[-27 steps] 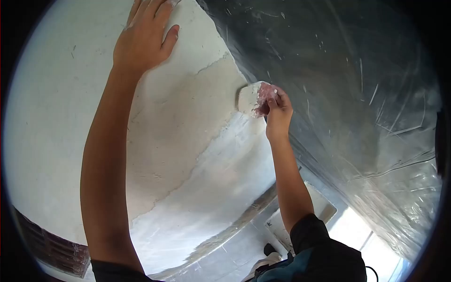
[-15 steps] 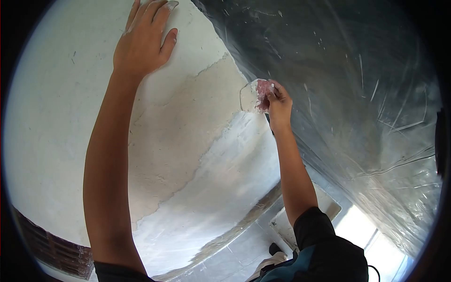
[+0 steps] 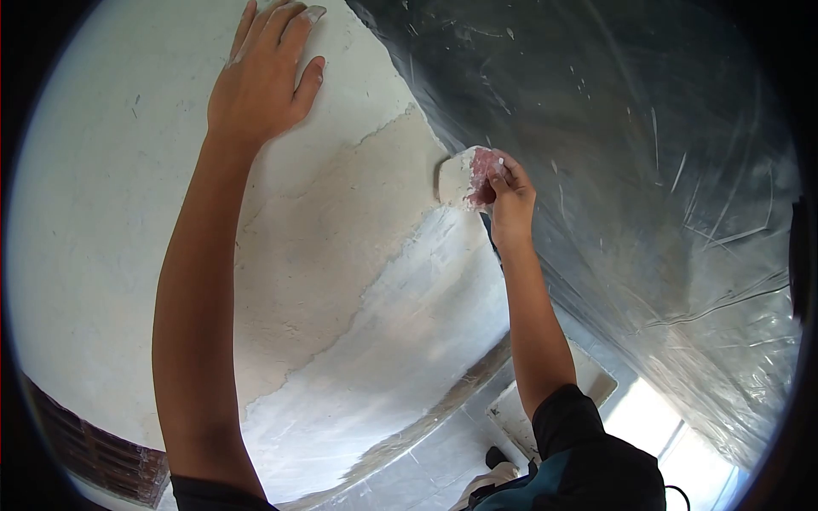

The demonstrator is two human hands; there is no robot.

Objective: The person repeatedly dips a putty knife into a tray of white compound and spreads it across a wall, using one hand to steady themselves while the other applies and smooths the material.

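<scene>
- The bare left hand (image 3: 258,95), upper left of the frame, hides its palm against the cream-white plastered wall (image 3: 315,221); the top edge clips its fingers.
- The bare right hand (image 3: 511,196), right of centre, covers one end of the flat cream-and-red plaster-smeared tool (image 3: 461,178); some fingertips are hidden.
- The shallow, dirty-white rectangular tray (image 3: 508,412), lower right, is partly hidden behind the right arm.
- The dark-brown ribbed panel (image 3: 98,451), lower left, is cut off by the round lens border.
- The thin black loop (image 3: 679,491), bottom right, is too little shown to identify.
- The dark shape (image 3: 799,260) at the far right cannot be made out.
</scene>
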